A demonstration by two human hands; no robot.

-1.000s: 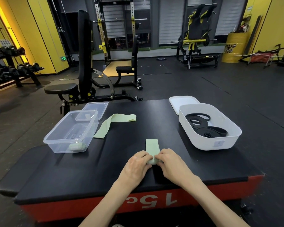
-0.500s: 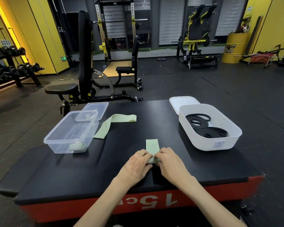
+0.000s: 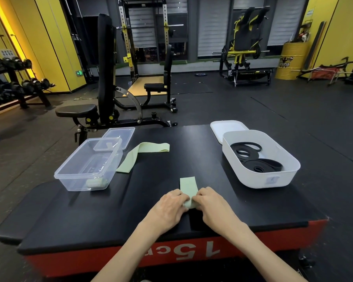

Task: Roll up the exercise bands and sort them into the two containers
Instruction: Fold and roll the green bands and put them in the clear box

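A pale green band [image 3: 188,185] lies on the black platform top, its near end rolled up between my left hand [image 3: 170,207] and my right hand [image 3: 212,204], both pinching the roll. A short flat tail sticks out away from me. A second green band [image 3: 140,154] lies loose and bent beside the clear container [image 3: 86,166], which holds a rolled green band [image 3: 94,182]. The white container [image 3: 262,159] on the right holds coiled black bands [image 3: 257,161].
A clear lid [image 3: 120,135] lies behind the clear container and a white lid [image 3: 225,127] behind the white one. The platform has a red front edge marked 15. A weight bench stands beyond on the left, racks and machines farther back.
Both hands have crept slightly forward over the band, and the flat tail beyond my fingers has grown a little shorter.
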